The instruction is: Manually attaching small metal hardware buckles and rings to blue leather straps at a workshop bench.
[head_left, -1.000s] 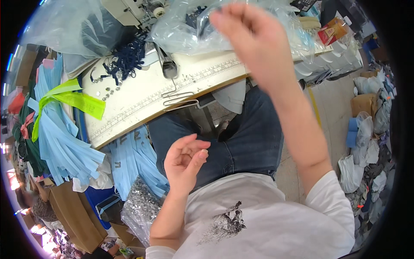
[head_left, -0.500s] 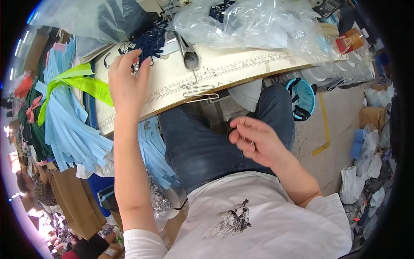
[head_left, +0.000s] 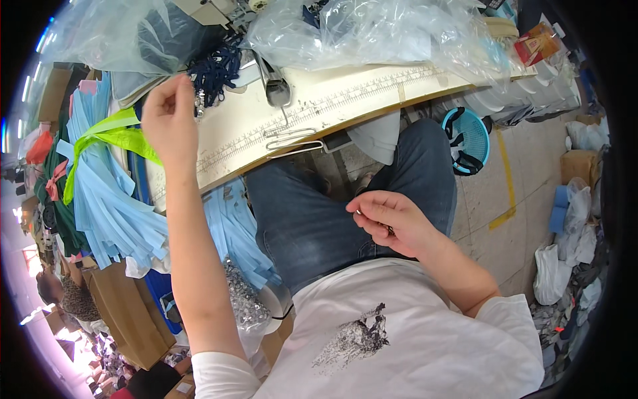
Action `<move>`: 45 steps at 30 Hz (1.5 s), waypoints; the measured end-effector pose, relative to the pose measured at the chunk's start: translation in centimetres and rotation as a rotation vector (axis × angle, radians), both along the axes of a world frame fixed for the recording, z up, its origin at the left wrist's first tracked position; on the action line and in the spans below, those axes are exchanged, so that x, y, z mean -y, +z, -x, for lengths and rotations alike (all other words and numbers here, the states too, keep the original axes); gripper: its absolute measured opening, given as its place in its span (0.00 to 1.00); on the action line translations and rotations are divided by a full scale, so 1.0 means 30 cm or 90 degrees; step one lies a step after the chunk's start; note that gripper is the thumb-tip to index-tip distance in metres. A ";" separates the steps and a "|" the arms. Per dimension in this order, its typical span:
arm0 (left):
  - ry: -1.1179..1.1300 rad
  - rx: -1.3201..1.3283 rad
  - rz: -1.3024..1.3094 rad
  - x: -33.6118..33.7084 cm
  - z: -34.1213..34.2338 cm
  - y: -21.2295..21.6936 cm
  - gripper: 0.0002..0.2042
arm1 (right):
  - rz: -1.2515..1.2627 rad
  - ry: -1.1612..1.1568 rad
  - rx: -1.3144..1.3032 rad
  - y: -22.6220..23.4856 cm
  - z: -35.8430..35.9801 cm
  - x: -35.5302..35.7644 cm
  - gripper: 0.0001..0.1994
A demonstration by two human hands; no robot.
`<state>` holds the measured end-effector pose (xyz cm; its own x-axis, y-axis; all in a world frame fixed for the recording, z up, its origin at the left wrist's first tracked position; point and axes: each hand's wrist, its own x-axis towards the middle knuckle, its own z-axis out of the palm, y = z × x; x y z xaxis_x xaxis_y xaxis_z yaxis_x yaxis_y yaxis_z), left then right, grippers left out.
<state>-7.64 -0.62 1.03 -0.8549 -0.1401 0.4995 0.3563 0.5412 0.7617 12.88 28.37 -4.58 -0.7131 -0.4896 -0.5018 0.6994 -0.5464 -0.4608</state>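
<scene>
My left hand [head_left: 170, 126] is raised over the left end of the table, fingers curled in together. Whatever they hold, if anything, is hidden; a dark blue bit shows just beside them. Next to this hand lies a tangled heap of navy cord loops [head_left: 218, 70], with small shiny metal pieces [head_left: 200, 104] at its near edge. Above my lap, my right hand [head_left: 399, 223] is closed, its thumb against the fingers. Small metal pieces [head_left: 390, 230] glint between those fingers, too small to name.
A white table [head_left: 332, 100] with a printed ruler carries a metal chute [head_left: 274, 86] and clear plastic bags [head_left: 372, 33]. Light blue strips [head_left: 113, 193], tied with a neon yellow band [head_left: 123, 136], hang at left. A turquoise basket [head_left: 473, 143] stands beyond my right knee.
My left hand has drawn left, away from the navy loops, and its fingers have curled in. My right hand stays above my lap, fingers slightly shifted. The whole view has shifted a little.
</scene>
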 end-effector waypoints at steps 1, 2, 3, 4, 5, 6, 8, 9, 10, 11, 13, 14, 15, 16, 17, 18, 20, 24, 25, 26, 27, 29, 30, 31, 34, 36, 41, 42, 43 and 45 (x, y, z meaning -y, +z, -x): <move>-0.020 0.009 -0.127 0.000 -0.014 0.019 0.06 | 0.000 0.005 -0.005 0.006 0.004 -0.002 0.10; -0.049 0.024 -0.182 0.006 -0.032 0.035 0.07 | 0.001 0.004 -0.004 0.001 0.004 -0.004 0.10; -0.050 0.026 -0.181 -0.003 -0.054 0.047 0.07 | 0.010 0.003 -0.022 -0.008 0.002 -0.004 0.09; -0.066 0.030 -0.280 -0.019 -0.077 0.058 0.07 | 0.019 0.002 -0.040 -0.013 0.000 -0.005 0.09; -0.082 0.034 -0.379 -0.026 -0.098 0.060 0.08 | 0.019 0.000 -0.037 -0.014 -0.001 -0.006 0.09; -0.102 0.030 -0.409 -0.017 -0.114 0.050 0.06 | 0.031 -0.001 -0.036 -0.013 -0.002 -0.007 0.09; -0.118 0.047 -0.472 -0.041 -0.174 0.056 0.04 | 0.040 -0.008 -0.026 -0.011 -0.003 -0.011 0.08; -0.133 0.058 -0.533 -0.050 -0.210 0.060 0.03 | 0.052 -0.008 -0.035 -0.007 0.002 -0.012 0.08; -0.151 0.088 -0.558 -0.045 -0.257 0.060 0.04 | 0.061 -0.009 -0.043 0.003 0.003 -0.013 0.08; -0.152 0.101 -0.564 -0.051 -0.307 0.046 0.04 | 0.056 -0.015 -0.031 0.012 0.006 -0.015 0.08; -0.321 0.166 -0.636 -0.089 -0.416 0.023 0.04 | 0.056 0.001 -0.078 0.028 0.017 -0.009 0.08; -0.331 0.211 -0.672 -0.133 -0.473 0.000 0.04 | 0.084 -0.001 -0.093 0.016 0.019 0.001 0.08; -0.338 0.256 -0.706 -0.189 -0.529 -0.035 0.04 | 0.081 -0.002 -0.082 -0.011 0.030 0.013 0.08; -0.264 0.294 -0.713 -0.238 -0.587 -0.077 0.04 | 0.074 -0.027 -0.057 -0.039 0.027 0.027 0.09; -0.192 0.325 -0.715 -0.261 -0.619 -0.124 0.03 | 0.068 -0.049 -0.039 -0.059 0.031 0.036 0.09; -0.095 0.318 -0.714 -0.239 -0.667 -0.171 0.04 | 0.060 -0.083 0.005 -0.068 0.015 0.021 0.09; -0.058 0.260 -0.634 -0.164 -0.714 -0.197 0.05 | 0.059 -0.116 -0.001 -0.095 0.016 -0.068 0.09; 0.013 0.083 -0.348 -0.033 -0.653 -0.139 0.08 | -0.039 -0.147 -0.041 -0.058 0.027 -0.143 0.10; 0.054 0.032 -0.260 -0.004 -0.600 -0.139 0.09 | -0.032 -0.145 -0.049 -0.050 0.037 -0.132 0.10; 0.061 0.027 -0.253 0.018 -0.567 -0.121 0.09 | -0.041 -0.135 -0.059 -0.041 0.035 -0.122 0.10; 0.084 0.028 -0.262 0.035 -0.529 -0.090 0.09 | -0.051 -0.126 -0.070 -0.034 0.032 -0.109 0.10; 0.102 0.019 -0.273 0.039 -0.494 -0.055 0.09 | -0.025 -0.125 -0.070 -0.032 0.019 -0.093 0.10; 0.100 0.022 -0.224 0.039 -0.486 -0.044 0.09 | -0.004 -0.127 -0.063 -0.034 0.010 -0.086 0.11; 0.096 0.021 -0.174 0.040 -0.462 -0.032 0.09 | 0.000 -0.131 -0.073 -0.048 0.014 -0.079 0.11; 0.043 -0.039 0.065 0.046 -0.265 -0.015 0.09 | -0.029 -0.085 -0.036 -0.072 -0.010 -0.044 0.11; 0.014 0.067 0.197 0.018 -0.153 0.019 0.12 | -0.034 -0.075 -0.037 -0.066 -0.022 -0.028 0.11; 0.049 0.042 0.453 -0.014 -0.004 -0.025 0.15 | -0.051 -0.064 -0.050 -0.066 -0.028 -0.023 0.11; 0.056 0.042 0.478 -0.003 0.018 -0.042 0.15 | -0.050 -0.067 -0.049 -0.069 -0.026 -0.024 0.11; 0.052 0.043 0.479 -0.004 0.030 -0.042 0.15 | -0.048 -0.064 -0.045 -0.072 -0.028 -0.026 0.11; 0.049 0.094 0.449 -0.003 0.043 -0.043 0.14 | -0.046 -0.062 -0.037 -0.076 -0.031 -0.032 0.11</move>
<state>-8.94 -0.53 -0.27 -0.9209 0.1106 0.3737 0.2183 0.9408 0.2594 13.82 29.33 -6.84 -0.7845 -0.3812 -0.4892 0.6156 -0.5740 -0.5400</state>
